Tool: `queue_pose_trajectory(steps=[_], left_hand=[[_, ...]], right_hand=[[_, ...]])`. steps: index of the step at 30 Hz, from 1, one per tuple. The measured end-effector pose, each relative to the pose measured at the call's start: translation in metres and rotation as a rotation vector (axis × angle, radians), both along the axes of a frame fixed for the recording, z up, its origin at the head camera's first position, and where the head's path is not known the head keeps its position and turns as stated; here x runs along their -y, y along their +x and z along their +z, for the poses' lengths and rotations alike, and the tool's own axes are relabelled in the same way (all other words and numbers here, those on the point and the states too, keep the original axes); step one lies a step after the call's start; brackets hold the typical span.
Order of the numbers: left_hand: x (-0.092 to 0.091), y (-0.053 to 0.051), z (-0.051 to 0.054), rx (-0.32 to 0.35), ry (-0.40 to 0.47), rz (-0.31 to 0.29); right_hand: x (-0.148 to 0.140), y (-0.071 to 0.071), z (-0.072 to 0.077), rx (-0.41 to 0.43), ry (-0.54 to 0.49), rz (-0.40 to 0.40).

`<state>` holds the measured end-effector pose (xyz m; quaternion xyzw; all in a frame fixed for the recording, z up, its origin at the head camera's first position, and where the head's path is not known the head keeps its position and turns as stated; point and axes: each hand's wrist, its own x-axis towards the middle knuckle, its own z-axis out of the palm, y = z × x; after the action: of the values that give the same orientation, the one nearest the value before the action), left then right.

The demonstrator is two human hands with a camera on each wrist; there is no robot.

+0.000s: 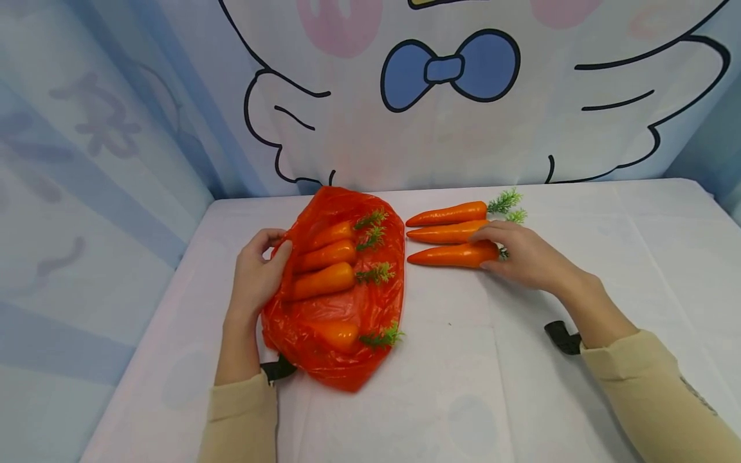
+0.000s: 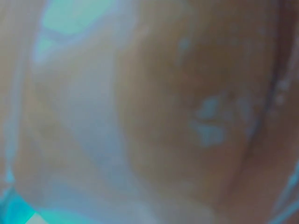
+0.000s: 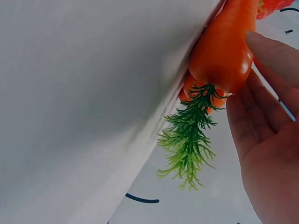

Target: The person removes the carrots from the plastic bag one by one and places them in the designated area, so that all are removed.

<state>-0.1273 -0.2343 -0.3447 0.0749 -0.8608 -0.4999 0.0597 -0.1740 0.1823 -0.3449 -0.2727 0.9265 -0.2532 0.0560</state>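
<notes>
A red plastic bag [image 1: 379,308] lies on the table, with several toy carrots [image 1: 327,281] on or inside it, their green tops toward the right. My left hand [image 1: 257,276] pinches the bag's left edge between thumb and fingers. To the right of the bag, three carrots lie side by side, tips toward it. Around the thick end of the nearest carrot [image 1: 446,256] my right hand [image 1: 523,257] has its thumb and fingers. In the right wrist view the thumb presses that carrot [image 3: 222,56], and its leafy top hangs free. The left wrist view is too blurred to read.
A white cloth covers the table [image 1: 440,373]. Behind it stands a backdrop [image 1: 451,141] with a cartoon drawing and a blue bow. A pale blue curtain [image 1: 87,225] hangs along the left side. Black wrist devices [image 1: 561,337] sit below both hands.
</notes>
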Motion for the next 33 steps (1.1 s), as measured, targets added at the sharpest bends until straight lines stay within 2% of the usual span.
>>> queue_pose_trajectory(steps=[11, 21, 26, 33], left_hand=[[0.001, -0.001, -0.003, 0.003, -0.002, -0.009], [0.0, -0.002, -0.006, -0.019, -0.015, -0.006], [0.0, -0.002, -0.007, -0.027, -0.015, -0.011], [0.0, -0.004, -0.008, -0.039, -0.015, -0.011]], right_hand=[[0.005, 0.004, 0.004, 0.008, -0.07, -0.011], [0.024, 0.006, 0.004, -0.007, -0.164, 0.021], [0.039, 0.007, 0.004, 0.009, -0.196, 0.067], [0.069, 0.01, 0.003, -0.017, -0.25, 0.169]])
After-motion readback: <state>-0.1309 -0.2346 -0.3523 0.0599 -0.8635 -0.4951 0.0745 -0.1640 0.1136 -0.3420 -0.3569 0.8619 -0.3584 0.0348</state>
